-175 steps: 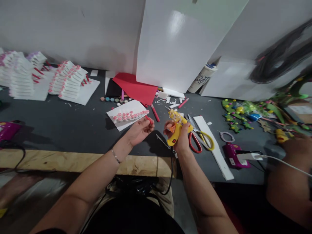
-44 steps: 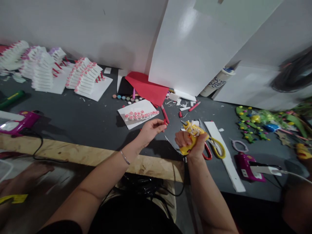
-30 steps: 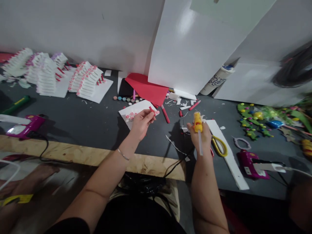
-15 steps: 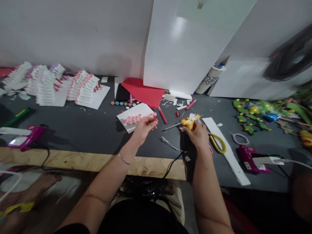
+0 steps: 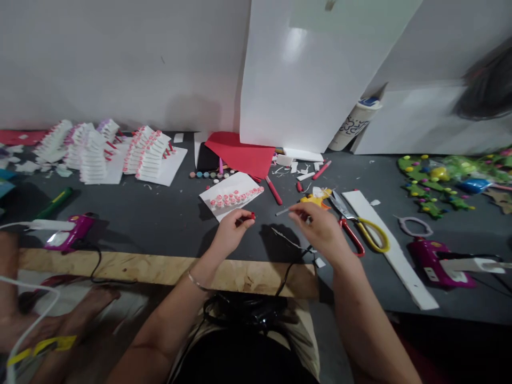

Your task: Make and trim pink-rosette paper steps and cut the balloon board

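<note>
A small red piece (image 5: 252, 215) sits at the fingertips of the left grip (image 5: 231, 230), clamped between thumb and fingers above the table (image 5: 160, 213). Its short visible end faces right, toward the other hand; the rest is covered, so its full long axis cannot be told. The right grip (image 5: 322, 226) has curled fingers; whether they close on anything cannot be told. Just beyond them lies a yellow glue gun (image 5: 316, 198), partly hidden, with a grey stick (image 5: 282, 212) pointing left toward the left grip, its free end slanting slightly nearer the person. Beyond the left grip, a white sheet (image 5: 234, 181) bears red-and-white round pieces (image 5: 226, 199). Right of the right grip, scissors (image 5: 352, 217) point their blades away and leftward, near a long white strip (image 5: 408, 272).
</note>
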`<state>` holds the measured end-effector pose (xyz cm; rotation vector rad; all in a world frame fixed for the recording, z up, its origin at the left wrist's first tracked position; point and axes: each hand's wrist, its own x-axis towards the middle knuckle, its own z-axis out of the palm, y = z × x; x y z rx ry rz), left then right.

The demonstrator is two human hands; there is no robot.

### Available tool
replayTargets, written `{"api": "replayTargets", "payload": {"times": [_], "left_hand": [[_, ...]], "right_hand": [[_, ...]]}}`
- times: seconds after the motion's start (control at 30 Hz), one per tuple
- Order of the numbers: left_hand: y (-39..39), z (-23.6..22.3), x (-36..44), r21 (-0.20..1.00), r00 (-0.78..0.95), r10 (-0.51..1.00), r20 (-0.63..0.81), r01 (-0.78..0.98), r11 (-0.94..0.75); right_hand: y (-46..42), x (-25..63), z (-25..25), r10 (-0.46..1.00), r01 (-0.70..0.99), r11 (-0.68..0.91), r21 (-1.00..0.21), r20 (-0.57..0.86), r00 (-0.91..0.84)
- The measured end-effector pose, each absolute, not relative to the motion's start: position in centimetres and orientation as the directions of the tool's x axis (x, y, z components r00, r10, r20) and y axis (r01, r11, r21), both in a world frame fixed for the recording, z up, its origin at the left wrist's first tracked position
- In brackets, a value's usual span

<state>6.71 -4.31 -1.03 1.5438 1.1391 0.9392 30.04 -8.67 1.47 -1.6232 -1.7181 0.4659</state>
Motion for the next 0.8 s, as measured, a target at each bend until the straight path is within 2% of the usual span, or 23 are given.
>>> {"api": "replayTargets", "payload": {"times": [0.1,0.2,0.33,0.47,0.63,0.8], "left_hand": [[-5.1,-0.7,5.2,0.925,0.258,0.962,0.090,0.337,-0.177],[-5.7,-0.8,3.9,0.891,0.251,0.964,0.086,0.414,-0.187],[-6.1,-1.8,2.7,0.857,0.235,0.969,0.074,0.482,-0.182],[-6.2,-3.0,2.3,0.840,0.254,0.964,0.080,0.503,-0.203],[-5.9,-3.2,2.1,0.776,0.330,0.932,0.151,0.544,-0.318],[-5.0,-2.9,2.1,0.643,0.476,0.857,0.198,0.597,-0.480]], "right_hand": [[-9.2,27.1,2.4,0.977,0.735,0.212,-0.644,0.147,-0.153],[-9.0,25.0,2.7,0.972,0.794,0.221,-0.566,0.060,-0.227],[-7.8,23.0,2.4,0.981,0.909,0.148,-0.389,-0.058,-0.184],[-6.4,20.6,1.7,0.983,0.954,0.141,-0.264,-0.079,-0.167],[-5.5,19.2,0.7,0.982,0.973,0.105,-0.204,-0.134,-0.134],[-5.6,21.1,0.5,0.990,0.983,0.027,-0.179,-0.131,-0.051]]}}
